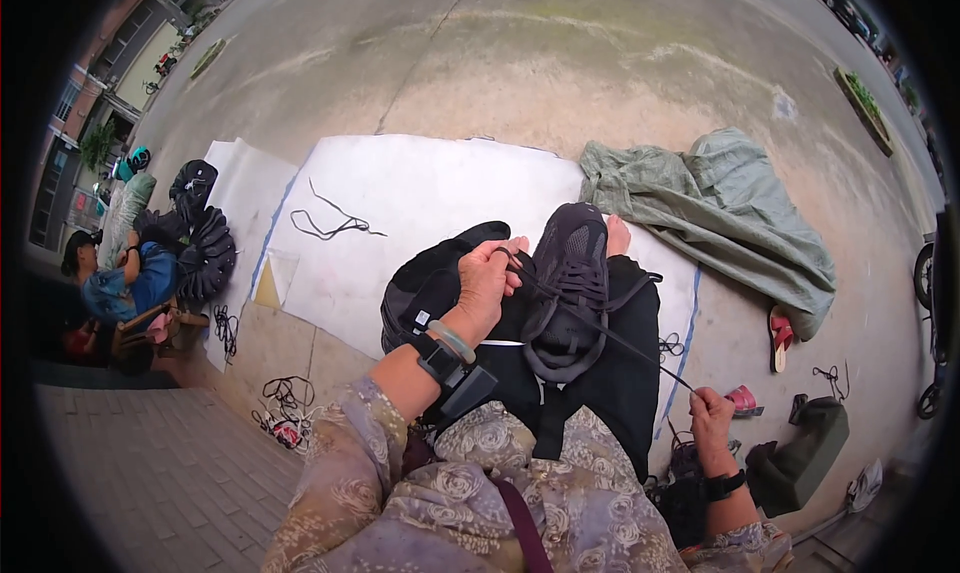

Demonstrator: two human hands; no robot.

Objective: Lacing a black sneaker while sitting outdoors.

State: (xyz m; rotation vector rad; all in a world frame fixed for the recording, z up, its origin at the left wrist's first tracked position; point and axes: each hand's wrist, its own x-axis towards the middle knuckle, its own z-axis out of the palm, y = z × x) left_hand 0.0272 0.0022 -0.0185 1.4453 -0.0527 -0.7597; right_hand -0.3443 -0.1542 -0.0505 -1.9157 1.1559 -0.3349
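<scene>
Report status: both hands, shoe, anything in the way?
Left hand, right hand both gripping dark lace. Dark shoe on lap, toe forward. Nothing seen blocking the shoe.

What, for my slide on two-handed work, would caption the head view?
Left hand and right hand hold dark lace strands, with a dark shoe resting on black trousers.

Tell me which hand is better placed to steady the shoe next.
Left, probably: the left hand is close beside the shoe; the right hand is farther off, holding lace stretched from the shoe. Both hands grip lace, though.
</scene>
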